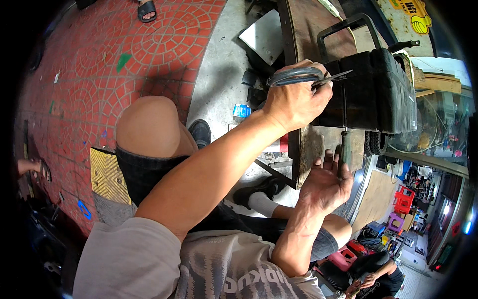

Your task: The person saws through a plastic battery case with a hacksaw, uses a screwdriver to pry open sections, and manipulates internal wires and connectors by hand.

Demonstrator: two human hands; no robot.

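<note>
My left hand is closed around a pair of scissors. Their dark loop handles stick out over the knuckles, and the metal blades point right across the front of a black boxy case. Below it, my right hand is turned palm up with its fingers at the green handle of a screwdriver. The screwdriver's thin shaft runs upward along the case, its tip end close to the scissor blades. Whether that tip touches the case, I cannot tell. A carrying handle stands up from the case.
The case rests on a worn wooden bench. A small blue box and a white panel lie on the grey floor beside it. Red patterned tiles spread left. Another person sits at lower right near red stools.
</note>
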